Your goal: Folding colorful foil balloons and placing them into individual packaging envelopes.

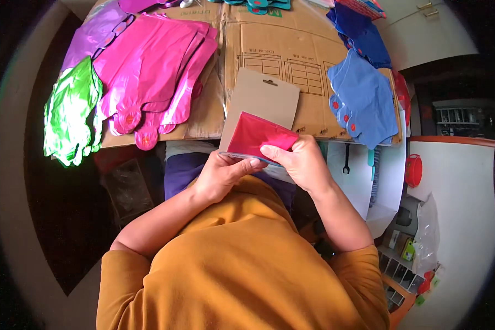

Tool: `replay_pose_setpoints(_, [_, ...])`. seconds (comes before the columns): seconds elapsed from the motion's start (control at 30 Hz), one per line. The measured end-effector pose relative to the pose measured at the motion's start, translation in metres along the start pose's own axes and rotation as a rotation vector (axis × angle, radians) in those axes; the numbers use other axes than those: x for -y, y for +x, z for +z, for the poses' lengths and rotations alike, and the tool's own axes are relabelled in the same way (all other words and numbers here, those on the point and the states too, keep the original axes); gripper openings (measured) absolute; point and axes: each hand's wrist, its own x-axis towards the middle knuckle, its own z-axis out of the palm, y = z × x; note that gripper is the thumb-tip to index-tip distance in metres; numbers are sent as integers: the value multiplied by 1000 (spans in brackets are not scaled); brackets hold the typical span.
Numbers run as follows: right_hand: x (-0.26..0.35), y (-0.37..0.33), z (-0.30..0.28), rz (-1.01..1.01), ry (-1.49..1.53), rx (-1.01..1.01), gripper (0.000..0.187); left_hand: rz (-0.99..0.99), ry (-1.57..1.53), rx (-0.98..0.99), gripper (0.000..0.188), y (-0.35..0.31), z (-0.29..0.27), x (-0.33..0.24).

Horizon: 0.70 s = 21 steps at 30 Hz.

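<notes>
Both my hands are together at the table's near edge, on a folded pinkish-red foil balloon (257, 132) that is flat, without air. My left hand (223, 177) pinches its lower left edge, thumb on top, where a thin bluish edge shows. My right hand (302, 165) grips the right side, its thumb pressed on the red face. Just behind the foil, partly covered by it, is a beige card (267, 99) with a hang hole at its top. Whether my fingers also hold the card, I cannot tell.
Flat foil balloons lie on the cardboard-covered table (234, 47): pink (154, 60), shiny green (71, 113) and purple (96, 36) at left, light blue (363, 93) and dark blue (360, 36) at right. Below the right edge stand a white box (390, 192) and a red round container (413, 170).
</notes>
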Motion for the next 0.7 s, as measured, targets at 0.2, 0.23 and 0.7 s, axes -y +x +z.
replay_pose_setpoints(0.2, [-11, 0, 8, -95, -204, -146, 14, -6, -167, -81, 17, 4, 3, 9])
replay_pose_setpoints(0.23, [-8, 0, 7, -70, -285, -118, 17, -14, -160, -110, 16, 5, 6, 8])
replay_pose_setpoints(0.7, [4, 56, -15, -789, -1366, 284, 70, -114, -77, -215, 14, 12, 0, -2])
